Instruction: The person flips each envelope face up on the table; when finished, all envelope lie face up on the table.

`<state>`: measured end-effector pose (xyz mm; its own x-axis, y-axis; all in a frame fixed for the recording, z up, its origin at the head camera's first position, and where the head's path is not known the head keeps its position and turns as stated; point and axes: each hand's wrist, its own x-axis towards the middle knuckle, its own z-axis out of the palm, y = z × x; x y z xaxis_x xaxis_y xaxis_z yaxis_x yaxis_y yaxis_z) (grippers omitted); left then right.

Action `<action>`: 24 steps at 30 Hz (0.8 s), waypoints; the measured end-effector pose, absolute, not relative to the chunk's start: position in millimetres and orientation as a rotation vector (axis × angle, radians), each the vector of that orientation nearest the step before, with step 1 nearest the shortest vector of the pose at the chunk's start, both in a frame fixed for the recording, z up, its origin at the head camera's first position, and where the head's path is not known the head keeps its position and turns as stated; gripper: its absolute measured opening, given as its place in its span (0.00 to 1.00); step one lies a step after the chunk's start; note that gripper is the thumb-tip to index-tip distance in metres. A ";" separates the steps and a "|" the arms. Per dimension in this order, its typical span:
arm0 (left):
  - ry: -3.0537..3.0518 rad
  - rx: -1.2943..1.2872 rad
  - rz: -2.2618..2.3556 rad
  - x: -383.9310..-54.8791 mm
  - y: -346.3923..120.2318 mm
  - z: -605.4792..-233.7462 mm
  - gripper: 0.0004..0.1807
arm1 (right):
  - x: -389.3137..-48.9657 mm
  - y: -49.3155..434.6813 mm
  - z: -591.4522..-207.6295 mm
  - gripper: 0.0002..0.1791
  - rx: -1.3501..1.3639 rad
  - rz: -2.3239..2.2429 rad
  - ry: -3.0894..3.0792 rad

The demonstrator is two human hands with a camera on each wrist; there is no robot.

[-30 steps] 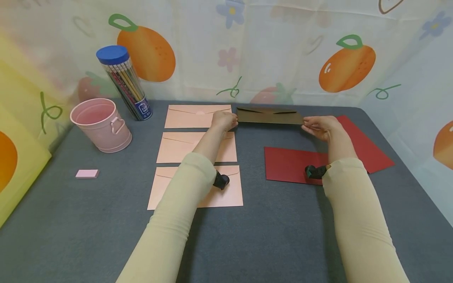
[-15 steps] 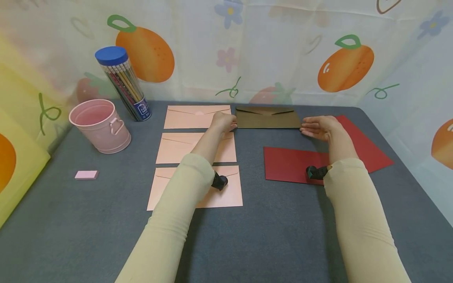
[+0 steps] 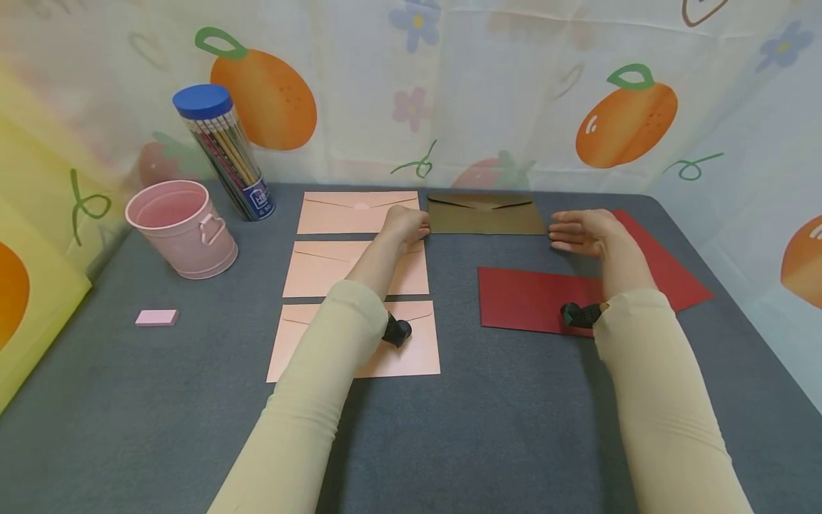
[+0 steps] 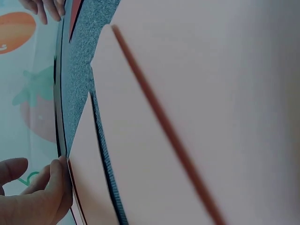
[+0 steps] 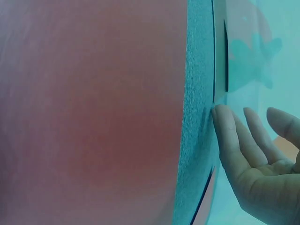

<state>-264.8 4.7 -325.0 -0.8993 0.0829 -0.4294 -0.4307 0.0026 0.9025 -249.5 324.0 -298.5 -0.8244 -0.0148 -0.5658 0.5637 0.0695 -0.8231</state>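
A brown envelope (image 3: 486, 218) lies flat at the back of the table, its flap raised slightly. My left hand (image 3: 404, 223) is at its left edge, overlapping the top peach envelope (image 3: 334, 214). In the left wrist view, the fingertips (image 4: 58, 166) touch down at the edge while the thumb (image 4: 13, 169) stays apart. Just off the brown envelope's right end, my right hand (image 3: 581, 230) holds nothing, fingers extended and thumb spread. Under the right forearm lies a red envelope (image 3: 526, 296), with another red envelope (image 3: 674, 264) angled to its right.
Two more peach envelopes, a middle one (image 3: 321, 271) and a front one (image 3: 411, 360), line up below the first. At left stand a pink bucket (image 3: 193, 243) and a blue-lidded pencil tub (image 3: 234, 153). A pink eraser (image 3: 157, 318) lies nearby. A patterned curtain (image 3: 359, 86) hangs behind.
The brown envelope has gone from being held by both hands to lying flat. My right hand has let go of it and drawn slightly right; the left has barely moved.
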 end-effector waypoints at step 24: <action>2.187 0.313 1.548 -238.5 37.5 -322.2 0.22 | -228.4 358.4 -291.6 0.36 -0.059 -1.020 2.333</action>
<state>-238.5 37.5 -322.2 -0.8774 0.4254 -0.2216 -0.0677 0.3475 0.9352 -228.4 358.4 -291.6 -0.8274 -0.2630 -0.4962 0.1858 0.7056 -0.6838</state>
